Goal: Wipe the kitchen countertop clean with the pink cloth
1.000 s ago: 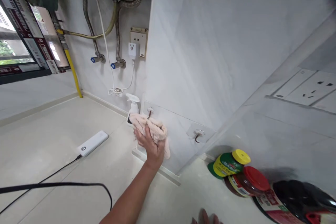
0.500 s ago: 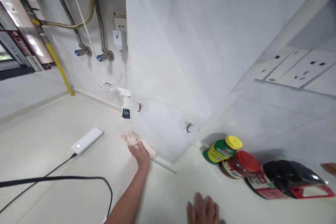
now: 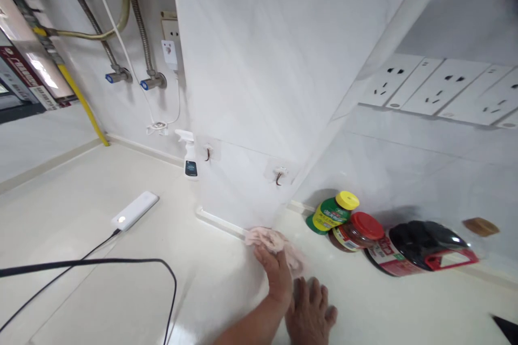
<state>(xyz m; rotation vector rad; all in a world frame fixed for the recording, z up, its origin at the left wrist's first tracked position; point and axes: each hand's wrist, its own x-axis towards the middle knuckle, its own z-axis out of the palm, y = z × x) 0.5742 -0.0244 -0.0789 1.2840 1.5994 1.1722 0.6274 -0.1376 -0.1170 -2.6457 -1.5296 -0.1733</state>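
My left hand is closed on a pale pink crumpled cloth, pressed down at the wall's outer corner where it meets the white countertop. Part of the cloth spreads out to the right of my fingers and looks blurred. Flat on the countertop lies my right hand, fingers apart and holding nothing, close beside my left wrist. A white spray bottle stands against the wall farther left.
To the right are a green bottle with yellow cap, a red-lidded jar and a dark jug with red handle. A white power bank with a black cable lies left. Wall hooks stick out above.
My left hand has slid the cloth rightward along the wall base to the corner, near my right hand. More of my right hand shows. The whole view has shifted right.
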